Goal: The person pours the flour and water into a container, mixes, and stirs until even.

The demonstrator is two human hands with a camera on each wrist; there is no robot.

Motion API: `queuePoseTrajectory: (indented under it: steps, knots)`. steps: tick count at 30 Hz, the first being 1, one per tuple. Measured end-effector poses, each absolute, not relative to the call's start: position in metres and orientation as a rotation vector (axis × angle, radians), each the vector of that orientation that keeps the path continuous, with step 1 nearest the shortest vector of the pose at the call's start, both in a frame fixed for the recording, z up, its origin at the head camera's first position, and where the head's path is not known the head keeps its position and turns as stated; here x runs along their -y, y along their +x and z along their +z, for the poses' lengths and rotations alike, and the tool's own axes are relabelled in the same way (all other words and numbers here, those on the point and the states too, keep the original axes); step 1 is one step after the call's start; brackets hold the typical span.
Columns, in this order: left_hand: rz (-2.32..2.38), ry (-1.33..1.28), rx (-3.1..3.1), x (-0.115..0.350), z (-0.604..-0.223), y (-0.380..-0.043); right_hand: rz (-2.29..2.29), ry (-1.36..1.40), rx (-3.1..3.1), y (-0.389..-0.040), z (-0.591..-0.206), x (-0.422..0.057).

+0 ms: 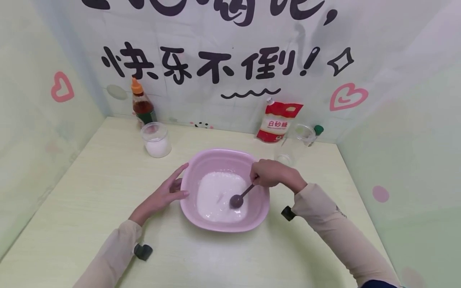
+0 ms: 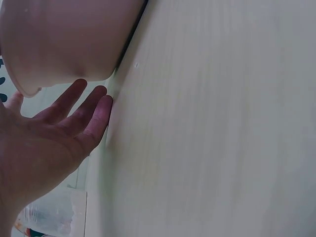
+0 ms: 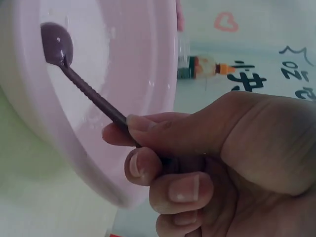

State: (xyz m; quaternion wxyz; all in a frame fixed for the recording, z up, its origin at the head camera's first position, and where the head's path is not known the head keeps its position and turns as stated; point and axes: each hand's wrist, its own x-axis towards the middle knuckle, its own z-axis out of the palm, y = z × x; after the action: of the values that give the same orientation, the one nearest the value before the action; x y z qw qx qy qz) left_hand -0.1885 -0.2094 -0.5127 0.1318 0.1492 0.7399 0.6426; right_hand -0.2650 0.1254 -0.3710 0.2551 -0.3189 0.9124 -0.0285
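Note:
A pink basin (image 1: 225,229) with white liquid (image 1: 216,196) in it sits on the table. My right hand (image 1: 270,173) is over its right rim, gripping a dark purple, round-bowled spoon (image 1: 236,201) by the handle. In the right wrist view, thumb and fingers pinch the handle of that spoon (image 3: 94,94), and its bowl is at the liquid. My left hand (image 1: 167,194) is at the basin's left side, thumb and fingers spread at the rim. In the left wrist view, the left hand's fingers (image 2: 74,113) extend mostly straight beside the basin's outer wall (image 2: 64,44).
Behind the basin to the left stand a clear jar of white contents (image 1: 157,141) and an orange-capped bottle (image 1: 142,106). A red and white pouch (image 1: 277,122) leans at the back wall, beside clear containers (image 1: 304,134) and a green-capped item (image 1: 318,130). Walls enclose the table.

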Motion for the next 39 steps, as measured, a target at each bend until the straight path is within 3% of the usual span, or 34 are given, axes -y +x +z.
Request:
queuePoseTrajectory:
  steps: [7,16,26,39]
  knots:
    - [1.867,0.443,-2.143,0.210,-0.514,-0.189,-0.085,-0.763,-2.579,-0.279,-0.369,-0.129]
    - [1.886,0.446,-2.122,0.208,-0.514,-0.189,-0.150,-0.955,-2.581,-0.281,-0.377,-0.105]
    - [1.894,0.460,-2.117,0.209,-0.515,-0.189,-0.165,-1.181,-2.368,-0.257,-0.389,-0.089]
    - [1.882,0.437,-2.125,0.209,-0.515,-0.189,-0.050,-0.903,-2.467,-0.261,-0.375,-0.122]
